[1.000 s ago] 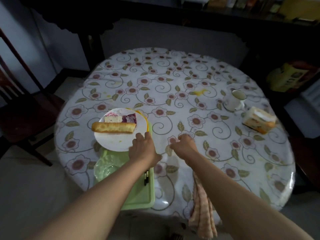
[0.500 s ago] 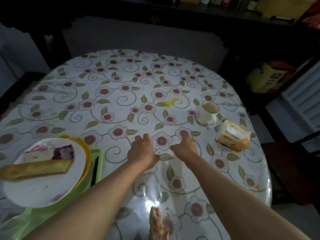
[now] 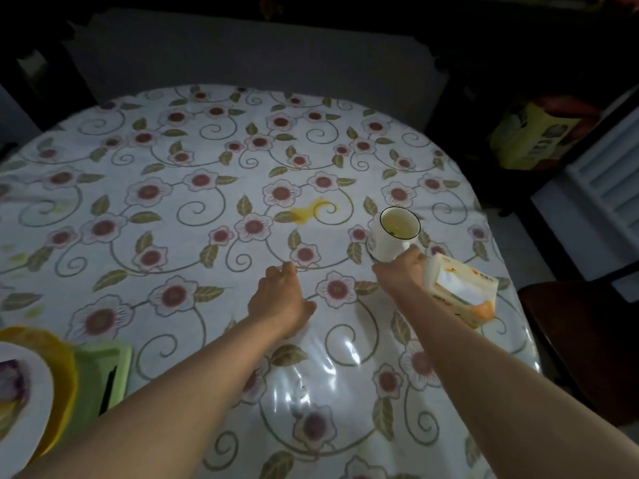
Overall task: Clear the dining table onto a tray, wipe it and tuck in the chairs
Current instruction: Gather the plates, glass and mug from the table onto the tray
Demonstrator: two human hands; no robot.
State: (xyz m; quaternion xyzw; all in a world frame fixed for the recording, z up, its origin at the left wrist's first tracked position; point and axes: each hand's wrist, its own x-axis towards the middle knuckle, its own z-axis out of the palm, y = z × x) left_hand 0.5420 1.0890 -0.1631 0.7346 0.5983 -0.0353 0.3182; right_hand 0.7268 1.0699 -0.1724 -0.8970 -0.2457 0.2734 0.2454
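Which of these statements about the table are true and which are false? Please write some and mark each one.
1. The right hand is at the mug. True.
2. The mug lies on its side. False: it stands upright, with yellowish liquid inside.
3. A yellow stain is on the tablecloth left of the mug. True.
4. The left hand holds the tissue pack. False: it holds nothing; the pack lies by the right wrist.
5. The green tray is at the far edge of the table. False: it is at the near left, with plates on it.
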